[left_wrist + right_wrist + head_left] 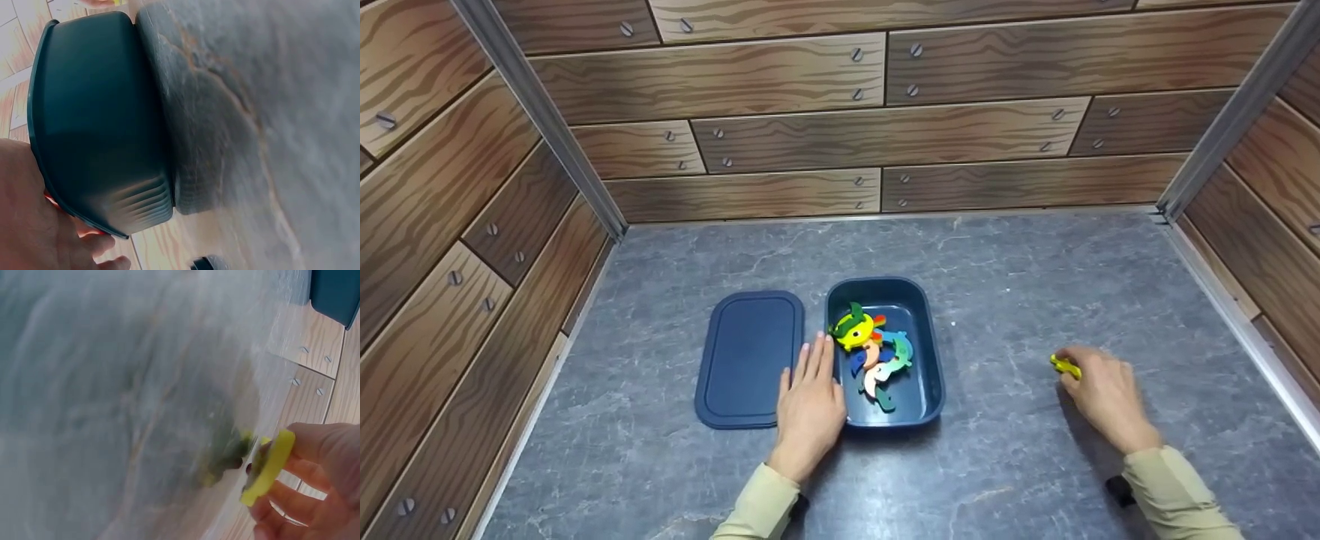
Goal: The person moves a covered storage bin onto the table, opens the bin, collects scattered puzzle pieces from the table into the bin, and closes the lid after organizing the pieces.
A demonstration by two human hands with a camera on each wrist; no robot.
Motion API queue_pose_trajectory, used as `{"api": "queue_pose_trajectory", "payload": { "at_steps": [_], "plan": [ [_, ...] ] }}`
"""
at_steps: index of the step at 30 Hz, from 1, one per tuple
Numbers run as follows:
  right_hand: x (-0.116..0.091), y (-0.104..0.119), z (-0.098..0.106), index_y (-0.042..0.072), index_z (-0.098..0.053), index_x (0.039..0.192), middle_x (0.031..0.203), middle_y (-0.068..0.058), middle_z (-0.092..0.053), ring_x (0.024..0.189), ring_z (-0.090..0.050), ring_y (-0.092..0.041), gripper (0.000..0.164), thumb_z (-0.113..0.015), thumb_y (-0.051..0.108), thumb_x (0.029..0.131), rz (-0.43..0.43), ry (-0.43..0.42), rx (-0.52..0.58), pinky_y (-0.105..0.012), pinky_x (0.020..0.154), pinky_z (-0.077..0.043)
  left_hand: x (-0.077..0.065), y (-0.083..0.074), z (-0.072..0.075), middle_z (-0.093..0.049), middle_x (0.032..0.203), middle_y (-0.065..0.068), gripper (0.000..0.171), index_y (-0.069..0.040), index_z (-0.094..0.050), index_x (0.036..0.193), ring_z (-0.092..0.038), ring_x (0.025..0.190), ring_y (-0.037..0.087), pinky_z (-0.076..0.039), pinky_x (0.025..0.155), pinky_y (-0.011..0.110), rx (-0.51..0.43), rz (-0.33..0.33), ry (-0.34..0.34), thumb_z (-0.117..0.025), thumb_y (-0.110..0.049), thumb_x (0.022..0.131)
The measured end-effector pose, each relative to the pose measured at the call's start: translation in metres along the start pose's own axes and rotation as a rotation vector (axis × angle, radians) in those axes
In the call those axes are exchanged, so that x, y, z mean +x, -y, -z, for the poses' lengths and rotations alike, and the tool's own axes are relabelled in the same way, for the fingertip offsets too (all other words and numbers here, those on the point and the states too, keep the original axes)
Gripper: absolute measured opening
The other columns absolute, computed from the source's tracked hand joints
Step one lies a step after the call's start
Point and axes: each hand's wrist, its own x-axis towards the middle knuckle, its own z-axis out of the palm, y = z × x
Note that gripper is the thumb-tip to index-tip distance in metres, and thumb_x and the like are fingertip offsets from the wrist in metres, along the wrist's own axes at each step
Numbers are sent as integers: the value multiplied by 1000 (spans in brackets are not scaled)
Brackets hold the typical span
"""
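A dark blue box [919, 390] stands on the table with several colourful flat animal-shaped pieces [896, 352] in it. Among them is a yellow fish-like piece [856, 334]. My left hand [812, 409] lies along the box's left side, fingers straight; in the left wrist view it is by the rim of the box [101, 112]. Off to the right, my right hand [1102, 386] pinches a small yellow piece [1065, 366] between thumb and fingers. The right wrist view shows this yellow piece [271, 469] just above the table; its exact shape is hard to tell.
A dark blue lid [751, 360] lies flat left of the box, close to my left hand. The grey marbled table [997, 300] is bounded by wood-patterned walls [795, 142] at the back and on both sides.
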Motion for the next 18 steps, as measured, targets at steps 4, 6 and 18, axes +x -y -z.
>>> {"api": "queue_pose_trajectory", "payload": {
  "at_steps": [4,6,18],
  "plan": [
    [1,6,-1,3,-71,105,102,-22,-69,88,-61,-45,27,-75,0,78,10,-39,-3,-52,67,-35,0,0,0,-20,162,-3,60,-16,-26,158,-19,148,22,-21,114,56,4,-3,4,-44,-24,101],
    [2,9,-2,5,-72,106,103,-20,-70,87,-60,-42,29,-75,1,78,18,-54,3,-47,64,-29,0,0,0,-20,162,-3,60,-16,-26,158,-19,148,22,-21,114,56,6,-3,5,-44,-24,101],
    [10,36,4,7,-72,109,104,-14,-71,86,-59,-33,33,-76,-1,77,94,-94,48,-46,66,-28,1,-1,3,-21,162,-3,61,-16,-27,157,-19,148,22,-20,115,56,15,4,9,-46,-24,100]
  ]
}}
